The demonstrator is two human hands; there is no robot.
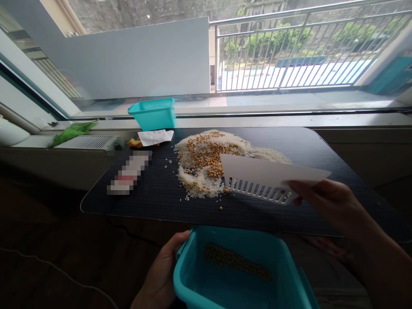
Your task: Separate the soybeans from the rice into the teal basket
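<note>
My right hand (325,199) grips a white slotted plastic piece (257,176), with a plain upper part and a row of slots along its lower side. Its left end reaches the edge of a heap of white rice (202,184) mixed with yellow soybeans (209,159) on the dark table. One loose bean (220,208) lies near the table's front edge. Below that edge, my left hand (164,268) holds a teal plastic bin (238,234) by its left rim. A layer of beans (234,262) rests on the bin's floor.
A second teal bin (154,113) stands at the back left by the window. White paper (156,137) on a yellowish item and a blurred-out packet (130,174) lie on the left of the dark table (157,206). A green cloth (75,132) rests beyond, by a white slatted unit (90,142).
</note>
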